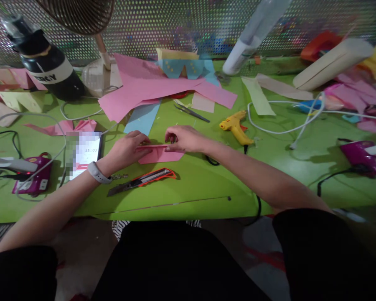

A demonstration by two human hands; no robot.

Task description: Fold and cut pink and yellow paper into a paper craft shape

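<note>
A small folded piece of pink paper (pixel 161 155) lies on the green table, with a raised fold along its far edge. My left hand (pixel 130 147) pinches that fold near its left end. Toward the right end, my right hand (pixel 183 139) has thumb and fingers closed on the same fold. Just below the paper rests an orange utility knife (pixel 147 179) with its blade pointing left. A pair of tweezers (pixel 192 113) lies beyond my hands, and a yellow hot glue gun (pixel 238 126) sits to the right of them.
A phone (pixel 89 150) lies by my left wrist. Large pink sheets (pixel 138 94), a blue paper piece (pixel 181 68) and a black bottle (pixel 52 65) stand or lie at the back. Purple power strips (pixel 39 179) and white cables (pixel 278 131) flank the work area.
</note>
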